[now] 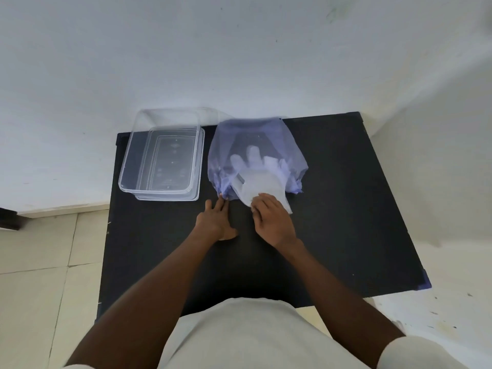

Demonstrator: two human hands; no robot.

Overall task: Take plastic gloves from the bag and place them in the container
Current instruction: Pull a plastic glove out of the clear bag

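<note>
A see-through blue plastic bag point(255, 137) lies on the black table point(346, 209), its crumpled mouth facing me. Whitish plastic gloves point(255, 179) show through it, their cuffs sticking out of the mouth. My right hand point(274, 219) pinches the cuff end of the gloves at the bag's opening. My left hand point(217, 222) presses the bag's left mouth corner with its fingertips, fingers spread flat on the table. A clear rectangular container point(159, 155) stands open at the table's far left, nothing in it.
The container appears to sit on its clear lid point(195, 193), which juts out at the right and front. A white wall point(239, 62) rises just behind the table. Tiled floor point(40, 262) lies to the left.
</note>
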